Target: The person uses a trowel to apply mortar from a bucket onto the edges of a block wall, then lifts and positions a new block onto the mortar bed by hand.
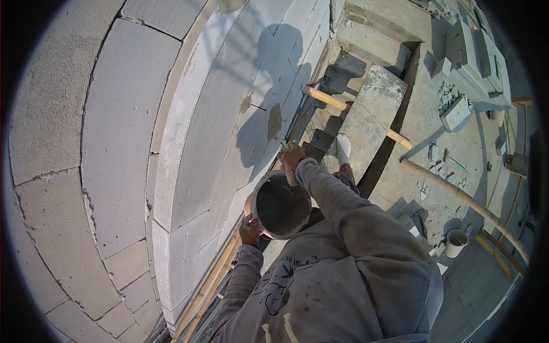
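A round bucket (282,207), dark and grey with mortar residue inside, is held in front of my chest, close to the block wall (194,143). My left hand (250,230) is closed on its near-left rim. Above the bucket's far edge, my right hand (293,155) is wrapped round a hand tool with a pale, stubby handle (290,176). The tool's other end is beside the wall and too small to make out. Two grey mortar patches (274,121) mark the wall face beyond my hands, under my shadow.
A wooden pole (326,98) passes under a concrete slab (372,108) ahead, beside a dark gap. Stacked blocks (472,63), rubble, a long pole (463,197) and a white bucket (456,243) are on the right. Wooden boards (209,280) run along the wall's foot.
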`<state>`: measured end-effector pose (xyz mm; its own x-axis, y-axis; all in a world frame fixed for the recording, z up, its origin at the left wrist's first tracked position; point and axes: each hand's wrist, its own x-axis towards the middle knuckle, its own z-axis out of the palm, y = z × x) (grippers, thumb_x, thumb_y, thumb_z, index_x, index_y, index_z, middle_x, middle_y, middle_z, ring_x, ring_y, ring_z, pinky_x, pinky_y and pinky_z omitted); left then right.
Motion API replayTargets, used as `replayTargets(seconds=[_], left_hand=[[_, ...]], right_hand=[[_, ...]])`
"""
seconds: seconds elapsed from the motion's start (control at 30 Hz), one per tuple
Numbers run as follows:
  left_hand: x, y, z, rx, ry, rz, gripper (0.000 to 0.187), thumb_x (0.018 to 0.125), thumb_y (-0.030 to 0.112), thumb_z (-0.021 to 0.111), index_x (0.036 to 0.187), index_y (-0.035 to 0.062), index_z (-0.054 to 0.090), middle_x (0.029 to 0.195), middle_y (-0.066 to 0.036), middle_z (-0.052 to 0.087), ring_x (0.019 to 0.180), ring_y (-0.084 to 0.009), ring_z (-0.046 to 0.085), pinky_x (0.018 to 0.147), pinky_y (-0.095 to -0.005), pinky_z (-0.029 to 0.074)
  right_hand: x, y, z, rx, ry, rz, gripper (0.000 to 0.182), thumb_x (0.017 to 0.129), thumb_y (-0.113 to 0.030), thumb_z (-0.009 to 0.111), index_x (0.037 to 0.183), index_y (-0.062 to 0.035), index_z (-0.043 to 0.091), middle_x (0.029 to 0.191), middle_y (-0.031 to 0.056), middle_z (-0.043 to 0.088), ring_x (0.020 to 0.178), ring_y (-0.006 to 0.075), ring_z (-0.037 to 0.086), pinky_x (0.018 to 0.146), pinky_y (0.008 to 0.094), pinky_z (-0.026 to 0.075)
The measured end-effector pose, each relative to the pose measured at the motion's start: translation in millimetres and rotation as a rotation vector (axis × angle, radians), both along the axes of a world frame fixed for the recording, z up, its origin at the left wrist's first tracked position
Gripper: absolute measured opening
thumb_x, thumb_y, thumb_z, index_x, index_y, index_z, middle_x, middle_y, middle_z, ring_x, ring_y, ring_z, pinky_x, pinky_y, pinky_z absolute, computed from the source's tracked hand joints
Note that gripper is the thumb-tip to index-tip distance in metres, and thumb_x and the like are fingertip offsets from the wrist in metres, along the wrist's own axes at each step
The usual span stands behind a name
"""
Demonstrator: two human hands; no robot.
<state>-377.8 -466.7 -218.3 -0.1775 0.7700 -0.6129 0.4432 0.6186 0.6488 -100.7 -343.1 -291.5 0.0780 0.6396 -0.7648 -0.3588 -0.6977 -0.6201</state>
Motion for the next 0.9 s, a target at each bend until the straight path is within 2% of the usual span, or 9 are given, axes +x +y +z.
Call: replayTargets(seconds=[0.03, 0.17, 0.23, 0.33, 0.53, 0.7, 0.77, 0.87, 0.9], left_hand=[[-3.6, -1.3, -3.2, -0.003, 0.007, 0.001, 0.043, 0.087, 0.032, 0.06, 0.114, -0.0015, 0.056, 0.085, -0.014, 0.064, 0.072, -0.0177, 0.062, 0.06, -0.0297, 0.052], [-14.1, -11.7, -15.8, -0.001, 0.032, -0.106, 0.043, 0.087, 0.032, 0.06, 0.115, -0.0005, 0.056, 0.087, -0.014, 0.064, 0.073, -0.0173, 0.062, 0.056, -0.0293, 0.053], [-7.8, -14.5, -9.5, -0.014, 0.038, -0.098, 0.043, 0.087, 0.032, 0.06, 0.115, -0.0002, 0.056, 0.088, -0.014, 0.064, 0.073, -0.0173, 0.062, 0.055, -0.0291, 0.053], [-3.4, -15.3, -6.1, 0.001, 0.028, -0.077, 0.043, 0.087, 0.033, 0.06, 0.115, 0.0, 0.056, 0.087, -0.014, 0.064, 0.072, -0.0175, 0.062, 0.055, -0.0289, 0.053], [-8.1, -15.3, -18.1, -0.06, 0.019, -0.028, 0.044, 0.087, 0.033, 0.061, 0.116, 0.0011, 0.056, 0.09, -0.015, 0.063, 0.075, -0.018, 0.062, 0.054, -0.0284, 0.053], [-9.1, 1.2, -28.4, -0.071, 0.003, -0.038, 0.044, 0.087, 0.033, 0.061, 0.116, 0.0003, 0.056, 0.091, -0.016, 0.063, 0.076, -0.0183, 0.062, 0.055, -0.029, 0.052], [-3.7, 11.8, -17.5, -0.079, 0.022, -0.043, 0.044, 0.087, 0.032, 0.061, 0.116, -0.0004, 0.056, 0.091, -0.016, 0.064, 0.076, -0.0182, 0.062, 0.057, -0.0287, 0.051], [-8.6, 18.2, -21.8, -0.052, 0.001, -0.045, 0.042, 0.088, 0.03, 0.06, 0.115, -0.0014, 0.056, 0.089, -0.015, 0.064, 0.077, -0.0179, 0.062, 0.061, -0.0278, 0.05], [-11.7, 17.0, -25.0, -0.025, -0.037, -0.034, 0.041, 0.088, 0.029, 0.06, 0.115, -0.0016, 0.056, 0.088, -0.014, 0.064, 0.077, -0.0176, 0.062, 0.064, -0.0271, 0.05]], right_hand=[[-2.1, 7.5, -0.6, -0.023, 0.042, -0.035, 0.064, 0.077, -0.01, 0.061, 0.132, 0.0061, 0.033, 0.098, 0.0217, 0.06, 0.071, 0.0294, 0.064, 0.056, 0.0385, 0.053], [-9.0, 34.1, -20.8, -0.004, -0.02, 0.074, 0.063, 0.076, -0.011, 0.065, 0.13, 0.005, 0.036, 0.1, 0.0195, 0.061, 0.063, 0.029, 0.061, 0.056, 0.0395, 0.052], [-15.6, 44.7, -22.5, 0.026, -0.199, 0.169, 0.065, 0.076, -0.016, 0.064, 0.129, 0.0072, 0.034, 0.104, 0.0238, 0.059, 0.078, 0.0338, 0.063, 0.066, 0.0409, 0.052], [-31.7, 51.3, 0.1, 0.024, -0.502, 0.318, 0.057, 0.077, -0.019, 0.062, 0.12, 0.0094, 0.038, 0.101, 0.0272, 0.059, 0.089, 0.0374, 0.062, 0.073, 0.042, 0.051], [-37.6, 34.7, 19.8, 0.044, -0.488, 0.479, 0.042, 0.076, -0.018, 0.059, 0.106, 0.0061, 0.042, 0.093, 0.0292, 0.06, 0.091, 0.0401, 0.061, 0.082, 0.0439, 0.049], [5.2, -3.5, 14.1, 0.132, -0.545, 0.73, 0.055, 0.076, -0.017, 0.057, 0.122, 0.0069, 0.038, 0.103, 0.028, 0.06, 0.099, 0.0395, 0.059, 0.086, 0.043, 0.047], [24.3, 4.8, 7.1, 0.039, -0.559, 0.562, 0.064, 0.075, -0.017, 0.058, 0.129, 0.0064, 0.034, 0.109, 0.0289, 0.058, 0.102, 0.0391, 0.058, 0.087, 0.0422, 0.047], [32.6, 31.0, -83.6, 0.115, -0.471, 0.47, 0.064, 0.073, -0.015, 0.058, 0.13, 0.0054, 0.037, 0.112, 0.0295, 0.056, 0.104, 0.0395, 0.056, 0.088, 0.041, 0.047], [34.7, 32.6, -69.7, 0.111, -0.465, 0.463, 0.064, 0.073, -0.015, 0.058, 0.13, 0.0054, 0.037, 0.112, 0.0295, 0.056, 0.104, 0.0395, 0.056, 0.088, 0.041, 0.047]])
